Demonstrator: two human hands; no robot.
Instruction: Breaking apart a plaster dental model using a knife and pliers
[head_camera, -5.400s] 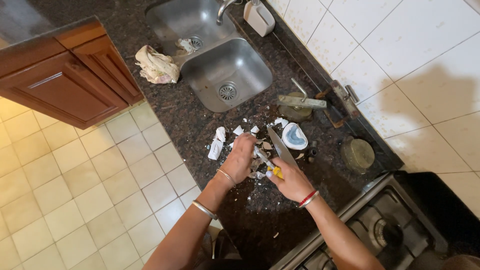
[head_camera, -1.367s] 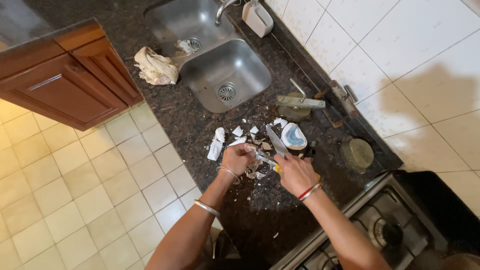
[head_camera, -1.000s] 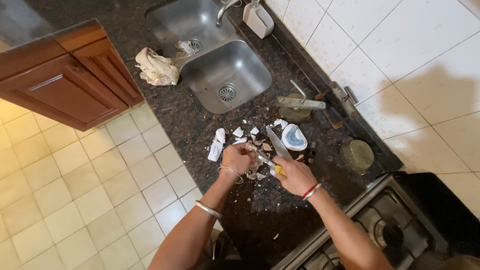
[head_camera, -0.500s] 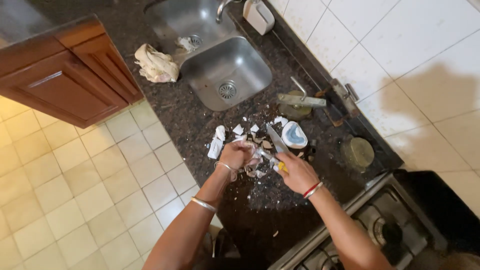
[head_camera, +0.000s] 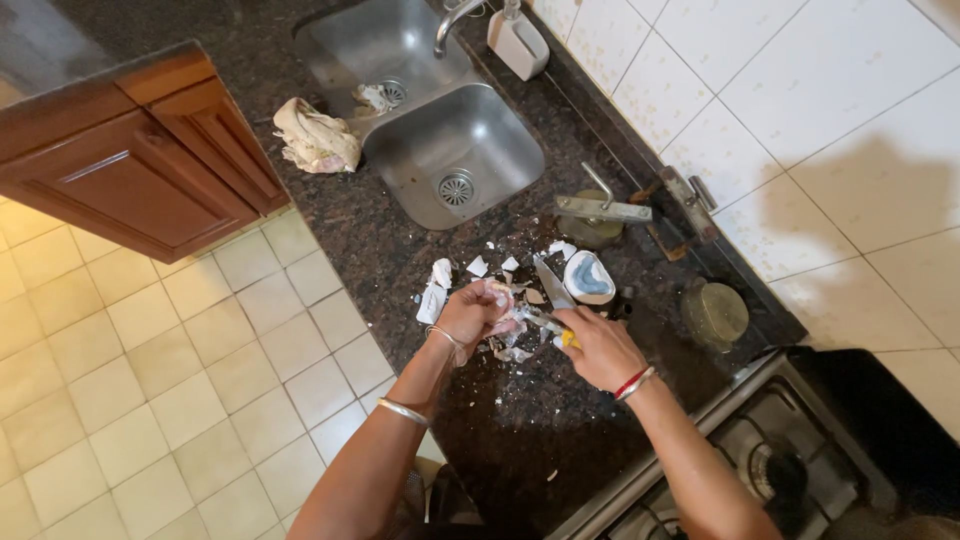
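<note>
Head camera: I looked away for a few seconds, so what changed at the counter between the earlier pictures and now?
Little. The left hand drew slightly nearer the right hand, curling over the small piece it grips, while the knife tip shifted slightly among the white peelings. Both grips stayed; the sink, cloth and stove are as before.
</note>
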